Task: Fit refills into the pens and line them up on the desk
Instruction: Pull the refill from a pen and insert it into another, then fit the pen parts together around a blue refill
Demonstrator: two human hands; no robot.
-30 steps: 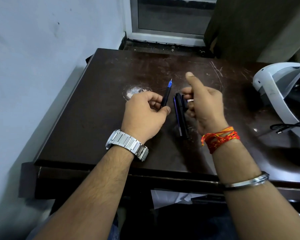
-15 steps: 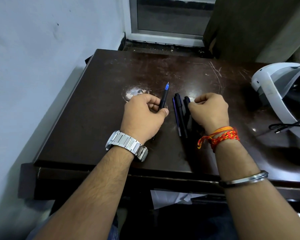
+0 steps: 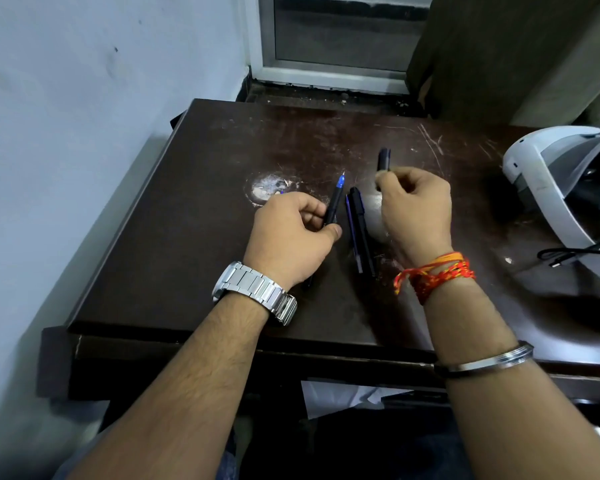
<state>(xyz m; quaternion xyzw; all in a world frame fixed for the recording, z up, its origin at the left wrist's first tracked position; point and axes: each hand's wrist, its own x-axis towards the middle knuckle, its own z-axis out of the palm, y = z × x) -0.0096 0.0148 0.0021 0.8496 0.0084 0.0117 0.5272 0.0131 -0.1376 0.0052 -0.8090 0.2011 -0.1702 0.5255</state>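
Note:
My left hand [image 3: 291, 233] is shut on a black pen with a blue tip [image 3: 335, 199] that points away from me over the dark brown desk [image 3: 194, 220]. My right hand [image 3: 414, 211] pinches a short black pen piece [image 3: 384, 160], which stands upright above its fingers; I cannot tell whether it is a cap or a barrel. Between the hands a capped black pen [image 3: 361, 223] lies on the desk with a thin blue refill [image 3: 353, 230] lying close along its left side.
A white headset [image 3: 548, 188] with a black cable [image 3: 568, 254] sits at the desk's right edge. A pale worn patch [image 3: 269, 188] marks the desk beyond my left hand. A wall runs along the left, a window frame stands behind.
My right hand has lifted a black pen piece off the desk and raised it away from me. The left hand with its pen has hardly moved.

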